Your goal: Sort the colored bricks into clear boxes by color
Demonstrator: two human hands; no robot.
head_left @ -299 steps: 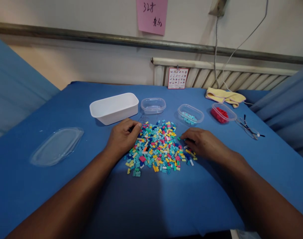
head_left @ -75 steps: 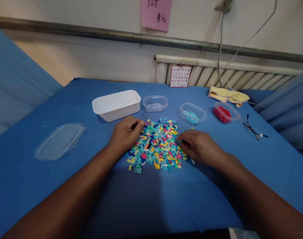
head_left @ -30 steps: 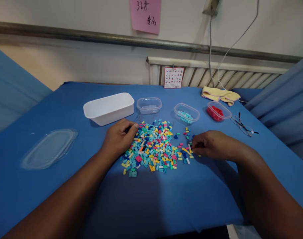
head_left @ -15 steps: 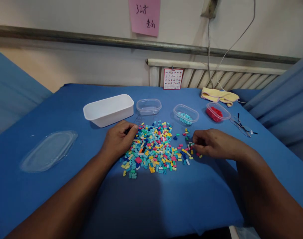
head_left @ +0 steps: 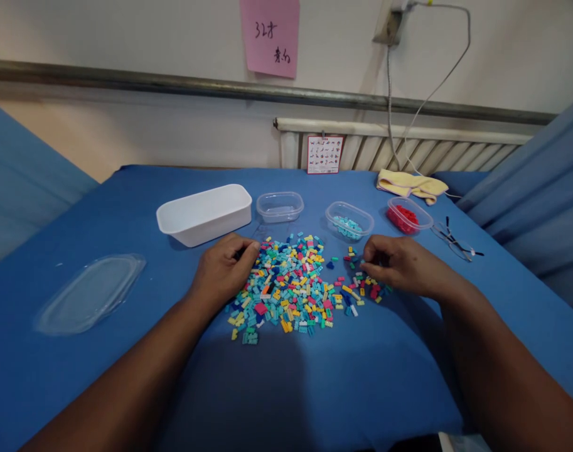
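A pile of small plastic bricks (head_left: 290, 285) in teal, yellow, pink and blue lies on the blue table (head_left: 286, 376). My left hand (head_left: 223, 270) rests at the pile's left edge, fingers curled down against the bricks. Just right of the pile is my right hand (head_left: 399, 265), its fingers pinched together over a small scatter of bricks (head_left: 361, 287); what they hold is hidden.
Along the back stand a white tub (head_left: 204, 213), an empty clear tub (head_left: 280, 206), a clear tub with teal bricks (head_left: 349, 220) and one with red bricks (head_left: 408, 215). A clear lid (head_left: 88, 292) lies left. Glasses (head_left: 455, 242) and a yellow cloth (head_left: 411, 184) lie right.
My right hand moved off the pile's right edge to the right, dragging a few bricks out into a small scatter. My left hand stayed at the pile's left edge.
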